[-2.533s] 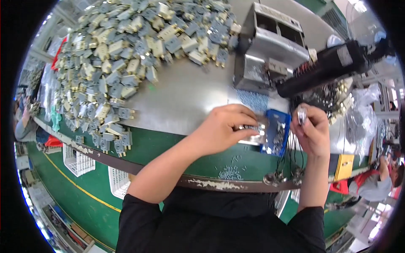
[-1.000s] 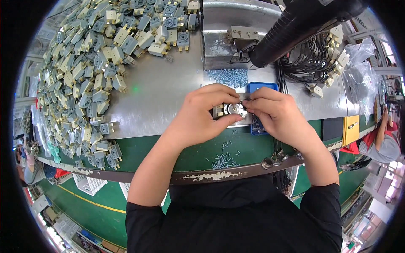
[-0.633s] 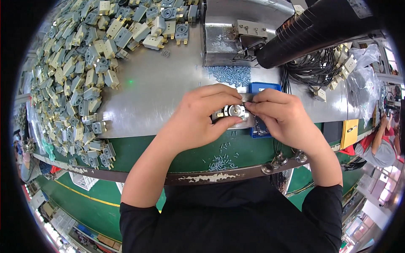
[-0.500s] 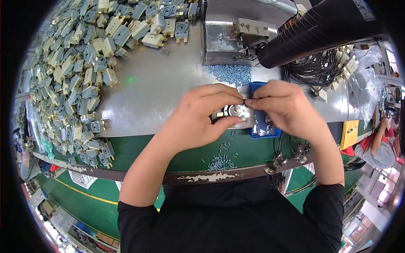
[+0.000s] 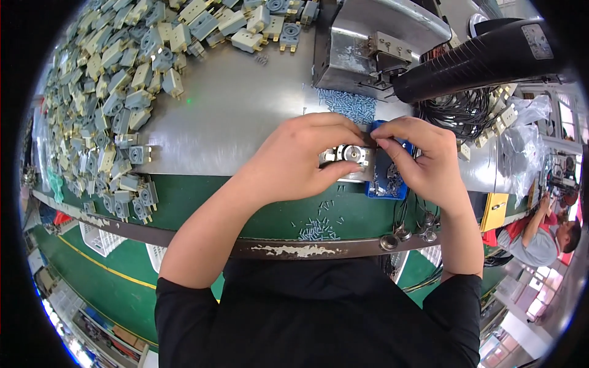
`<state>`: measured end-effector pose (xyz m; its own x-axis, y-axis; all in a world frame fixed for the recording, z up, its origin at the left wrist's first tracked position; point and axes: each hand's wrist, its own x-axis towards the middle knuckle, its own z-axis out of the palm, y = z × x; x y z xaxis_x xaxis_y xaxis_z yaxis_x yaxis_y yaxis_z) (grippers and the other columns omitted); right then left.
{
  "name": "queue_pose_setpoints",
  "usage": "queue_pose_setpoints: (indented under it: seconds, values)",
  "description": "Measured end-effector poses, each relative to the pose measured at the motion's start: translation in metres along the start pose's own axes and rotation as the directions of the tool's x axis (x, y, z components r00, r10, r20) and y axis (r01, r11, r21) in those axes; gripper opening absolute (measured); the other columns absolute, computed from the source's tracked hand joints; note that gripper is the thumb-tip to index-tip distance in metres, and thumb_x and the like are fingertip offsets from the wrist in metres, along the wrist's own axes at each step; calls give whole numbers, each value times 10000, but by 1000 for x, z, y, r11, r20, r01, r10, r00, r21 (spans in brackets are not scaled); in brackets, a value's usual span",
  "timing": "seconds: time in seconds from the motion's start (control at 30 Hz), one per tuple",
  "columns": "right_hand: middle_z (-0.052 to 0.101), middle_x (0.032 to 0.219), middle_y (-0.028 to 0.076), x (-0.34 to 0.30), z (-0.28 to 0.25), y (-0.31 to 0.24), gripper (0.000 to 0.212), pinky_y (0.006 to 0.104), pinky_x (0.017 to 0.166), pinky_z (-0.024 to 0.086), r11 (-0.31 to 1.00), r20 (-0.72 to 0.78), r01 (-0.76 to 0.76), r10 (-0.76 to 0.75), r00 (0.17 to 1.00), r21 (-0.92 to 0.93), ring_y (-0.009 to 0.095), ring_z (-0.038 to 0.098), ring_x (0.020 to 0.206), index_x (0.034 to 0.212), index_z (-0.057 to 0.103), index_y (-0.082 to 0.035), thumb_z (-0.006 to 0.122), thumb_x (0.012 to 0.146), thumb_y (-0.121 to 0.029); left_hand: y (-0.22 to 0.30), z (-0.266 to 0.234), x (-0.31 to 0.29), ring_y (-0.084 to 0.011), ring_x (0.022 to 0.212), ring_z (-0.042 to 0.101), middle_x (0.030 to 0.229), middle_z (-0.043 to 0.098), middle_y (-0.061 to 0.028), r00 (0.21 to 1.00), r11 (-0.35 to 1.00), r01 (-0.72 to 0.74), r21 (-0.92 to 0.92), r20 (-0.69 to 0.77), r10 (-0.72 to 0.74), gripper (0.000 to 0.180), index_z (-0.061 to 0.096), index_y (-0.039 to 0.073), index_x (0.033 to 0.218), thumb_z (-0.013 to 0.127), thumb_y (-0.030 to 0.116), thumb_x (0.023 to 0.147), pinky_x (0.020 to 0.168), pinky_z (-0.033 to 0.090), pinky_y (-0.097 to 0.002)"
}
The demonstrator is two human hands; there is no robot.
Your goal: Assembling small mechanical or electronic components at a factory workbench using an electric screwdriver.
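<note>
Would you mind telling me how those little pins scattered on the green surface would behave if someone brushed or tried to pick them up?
The loose pins look like tiny smooth cylinders, so they would probably roll and scatter when brushed. Being so small and thin, they are likely light and fiddly to pinch singly.

My left hand pinches a shiny metal part over a brushed, dull-gleaming steel sheet; my right hand touches the glossy blue plastic tray, near matt grey plastic housings and smooth green belt
</note>
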<state>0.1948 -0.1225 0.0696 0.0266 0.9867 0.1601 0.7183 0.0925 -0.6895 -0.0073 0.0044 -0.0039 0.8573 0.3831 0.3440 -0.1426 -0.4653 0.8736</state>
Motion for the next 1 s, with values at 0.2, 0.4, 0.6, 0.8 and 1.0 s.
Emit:
queue_pose_setpoints:
  seconds: [0.2,0.4,0.6,0.8,1.0]
  values:
    - [786,992,134,-3,11,5,206,340,824,603,1000,-34,9,-10,999,-26,264,771,891,1022,787,0,772,834,81,2,2,-1,-345,1078,727,1151,754,-136,1000,1000,5,29,-29,-4,305,762,8,1088,858,90,811,946,576,-418]
    - [782,1008,135,-5,9,4,174,342,803,599,985,35,135,-132,991,-108,264,764,883,992,781,13,795,825,59,6,2,-2,-351,1139,704,1191,737,-147,995,999,49,-16,-84,-50,344,709,13,1087,865,75,787,982,559,-424]
    - [784,973,140,-4,7,-3,256,319,818,590,999,16,20,-20,1000,-38,218,779,893,1104,744,21,772,851,44,1,3,-3,-370,1140,701,1198,731,-159,998,999,33,-7,-49,-33,345,688,14,1064,869,69,775,983,553,-435]
    - [783,951,125,5,6,-7,310,301,834,587,992,74,-121,118,990,45,185,791,927,1162,694,30,771,862,48,4,1,-2,-374,1126,705,1192,730,-168,997,998,60,1,-48,-60,347,688,16,1067,870,68,777,968,555,-434]
    - [766,946,113,-3,15,1,312,308,829,588,997,10,-61,60,998,40,184,780,919,1100,674,21,826,829,41,5,2,1,-359,1125,710,1183,735,-159,997,997,76,-22,-21,-76,378,702,17,1106,872,66,773,972,561,-425]
